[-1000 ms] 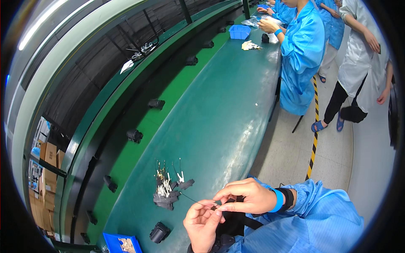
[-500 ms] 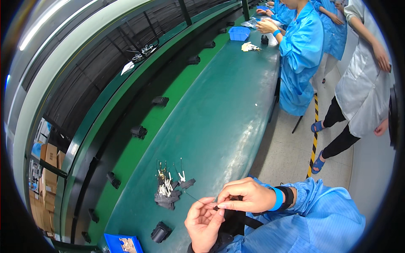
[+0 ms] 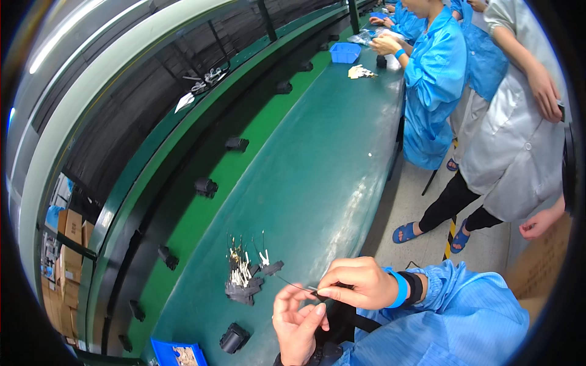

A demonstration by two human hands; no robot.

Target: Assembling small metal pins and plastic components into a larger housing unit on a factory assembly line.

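Green bench (image 3: 317, 183) holds one pile of black connectors (image 3: 247, 277); right hand (image 3: 360, 283) pinches one thin wire (image 3: 293, 284), left hand (image 3: 299, 317) open.

A pile of small parts (image 3: 247, 277) lies on the counter (image 3: 317, 171) near its near end, left of the two hands. A bin (image 3: 178, 352) sits at the near left corner, another bin (image 3: 345, 52) at the far end before a co-worker (image 3: 434, 91).
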